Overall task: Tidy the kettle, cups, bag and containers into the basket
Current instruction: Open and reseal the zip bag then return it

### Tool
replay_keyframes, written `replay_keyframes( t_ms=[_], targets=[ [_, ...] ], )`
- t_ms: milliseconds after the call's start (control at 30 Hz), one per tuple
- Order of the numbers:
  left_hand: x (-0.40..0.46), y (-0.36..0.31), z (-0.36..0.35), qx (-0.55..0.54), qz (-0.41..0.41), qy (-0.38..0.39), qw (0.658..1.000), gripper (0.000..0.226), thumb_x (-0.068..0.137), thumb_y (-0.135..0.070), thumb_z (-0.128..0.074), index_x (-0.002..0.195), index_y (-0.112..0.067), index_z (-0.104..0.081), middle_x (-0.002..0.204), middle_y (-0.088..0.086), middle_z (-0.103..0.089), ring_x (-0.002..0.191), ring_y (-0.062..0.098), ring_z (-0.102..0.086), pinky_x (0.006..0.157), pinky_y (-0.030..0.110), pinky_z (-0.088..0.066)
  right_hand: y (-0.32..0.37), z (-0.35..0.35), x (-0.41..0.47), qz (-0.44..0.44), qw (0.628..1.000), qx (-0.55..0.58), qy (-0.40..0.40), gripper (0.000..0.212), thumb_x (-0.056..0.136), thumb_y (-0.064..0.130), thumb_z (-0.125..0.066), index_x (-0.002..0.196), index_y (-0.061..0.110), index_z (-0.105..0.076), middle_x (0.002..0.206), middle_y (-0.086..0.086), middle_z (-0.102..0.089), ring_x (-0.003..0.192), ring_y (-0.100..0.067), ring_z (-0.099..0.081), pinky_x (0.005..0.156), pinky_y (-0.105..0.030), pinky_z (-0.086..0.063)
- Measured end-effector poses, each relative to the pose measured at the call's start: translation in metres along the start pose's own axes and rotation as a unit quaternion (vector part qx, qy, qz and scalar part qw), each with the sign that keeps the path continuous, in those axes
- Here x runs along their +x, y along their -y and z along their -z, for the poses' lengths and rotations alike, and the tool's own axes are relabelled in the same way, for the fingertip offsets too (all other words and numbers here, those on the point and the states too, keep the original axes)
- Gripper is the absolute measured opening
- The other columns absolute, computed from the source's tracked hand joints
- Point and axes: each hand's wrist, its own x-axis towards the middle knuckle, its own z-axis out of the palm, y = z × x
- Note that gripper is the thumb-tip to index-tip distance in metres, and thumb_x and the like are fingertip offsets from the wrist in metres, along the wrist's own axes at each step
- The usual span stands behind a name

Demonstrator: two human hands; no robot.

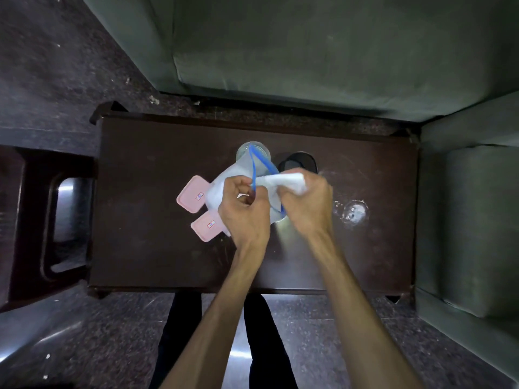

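Note:
Over the middle of the dark wooden table [157, 248] I hold a white bag [224, 186] with blue handles [262, 161]. My left hand [244, 211] pinches one blue handle. My right hand [306, 203] grips the bunched white fabric. Two pink-lidded containers lie to the left, one [192, 193] farther back and one [206, 224] nearer, both partly under the bag. A clear cup [244, 150] shows behind the bag. A black round object [302, 161], perhaps the kettle, stands beside it. Another clear cup [355, 211] sits to the right. No basket is in view.
A green sofa [309, 51] runs along the far side and another seat [477, 220] on the right. A dark wooden stool or side table [42, 220] stands to the left. My legs [261, 346] are at the table's near edge.

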Motion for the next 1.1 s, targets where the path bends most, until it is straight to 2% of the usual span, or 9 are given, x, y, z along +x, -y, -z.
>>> replay_keyframes(
  t_ms=[200, 267, 433, 567, 633, 733, 867, 1000, 1100],
  targets=[
    [-0.008, -0.007, -0.011, -0.003, 0.008, -0.013, 1.0, 0.022, 0.082, -0.002, -0.065, 0.083, -0.023, -0.057, 0.073, -0.011, -0.059, 0.067, 0.036, -0.07, 0.065, 0.04, -0.056, -0.011, 0.059, 0.031, 0.018, 0.994, -0.037, -0.098, 0.035, 0.077, 0.017, -0.062, 0.111, 0.019, -0.072, 0.098, -0.005, -0.079, 0.09, -0.031, -0.075, 0.083, -0.046, -0.06],
    [-0.011, -0.007, -0.002, 0.002, 0.01, -0.023, 1.0, 0.021, 0.082, -0.001, -0.064, 0.085, -0.02, -0.059, 0.078, -0.004, -0.06, 0.069, 0.042, -0.068, 0.067, 0.046, -0.057, -0.016, 0.061, 0.043, 0.007, 0.988, -0.099, -0.122, 0.036, 0.08, 0.021, -0.064, 0.115, 0.02, -0.071, 0.101, -0.013, -0.078, 0.095, -0.039, -0.071, 0.084, -0.045, -0.059],
    [-0.02, -0.001, 0.024, 0.007, -0.007, -0.032, 0.999, 0.016, 0.081, 0.0, -0.061, 0.092, -0.011, -0.062, 0.09, 0.02, -0.063, 0.065, 0.041, -0.066, 0.061, 0.043, -0.055, -0.026, 0.028, 0.07, 0.002, 0.965, -0.257, -0.042, 0.034, 0.085, 0.019, -0.067, 0.118, 0.015, -0.067, 0.106, -0.025, -0.073, 0.099, -0.051, -0.067, 0.08, -0.044, -0.053],
    [-0.026, 0.001, 0.037, 0.008, -0.015, -0.029, 0.999, 0.017, 0.079, -0.005, -0.062, 0.086, -0.021, -0.062, 0.082, 0.012, -0.061, 0.059, 0.032, -0.064, 0.061, 0.046, -0.056, -0.033, 0.006, 0.081, 0.016, 0.949, -0.315, 0.01, 0.043, 0.084, 0.025, -0.073, 0.126, 0.018, -0.065, 0.11, -0.02, -0.075, 0.103, -0.046, -0.069, 0.084, -0.044, -0.055],
    [-0.025, 0.002, 0.043, 0.009, -0.016, -0.024, 1.0, 0.017, 0.079, -0.007, -0.062, 0.087, -0.022, -0.062, 0.08, 0.004, -0.059, 0.059, 0.02, -0.059, 0.062, 0.053, -0.057, -0.036, 0.0, 0.081, 0.006, 0.948, -0.319, 0.002, 0.051, 0.082, 0.034, -0.076, 0.129, 0.019, -0.064, 0.109, -0.019, -0.076, 0.103, -0.044, -0.071, 0.084, -0.043, -0.056],
    [-0.024, 0.002, 0.05, 0.006, -0.016, -0.018, 1.0, 0.016, 0.08, -0.007, -0.062, 0.085, -0.023, -0.061, 0.076, 0.001, -0.058, 0.058, 0.02, -0.057, 0.064, 0.055, -0.057, -0.04, 0.001, 0.073, -0.006, 0.953, -0.296, -0.065, 0.054, 0.077, 0.041, -0.077, 0.126, 0.021, -0.066, 0.103, -0.017, -0.078, 0.099, -0.042, -0.072, 0.08, -0.042, -0.056],
    [-0.019, -0.003, 0.056, -0.007, -0.027, -0.011, 1.0, 0.018, 0.079, -0.008, -0.062, 0.082, -0.026, -0.06, 0.067, -0.007, -0.058, 0.054, 0.019, -0.058, 0.06, 0.044, -0.055, -0.044, 0.006, 0.061, -0.003, 0.958, -0.272, -0.088, 0.03, 0.081, 0.031, -0.071, 0.109, 0.024, -0.073, 0.098, -0.014, -0.078, 0.094, -0.042, -0.071, 0.073, -0.038, -0.051],
    [-0.011, -0.01, 0.056, -0.018, -0.045, 0.013, 0.999, 0.02, 0.079, -0.01, -0.064, 0.082, -0.029, -0.06, 0.065, -0.011, -0.058, 0.053, 0.012, -0.057, 0.057, 0.032, -0.052, -0.027, 0.011, 0.051, -0.053, 0.959, -0.259, -0.105, 0.044, 0.085, 0.039, -0.073, 0.125, 0.024, -0.071, 0.11, -0.013, -0.078, 0.104, -0.041, -0.071, 0.085, -0.041, -0.055],
    [-0.003, -0.014, 0.064, -0.022, -0.053, 0.022, 0.998, 0.016, 0.079, -0.011, -0.064, 0.084, -0.025, -0.061, 0.065, -0.012, -0.059, 0.053, 0.009, -0.056, 0.056, 0.031, -0.052, 0.006, 0.004, 0.021, -0.02, 0.975, -0.14, -0.173, 0.039, 0.082, 0.045, -0.07, 0.117, 0.026, -0.075, 0.104, 0.002, -0.08, 0.097, -0.023, -0.074, 0.086, -0.036, -0.057]
  ],
)
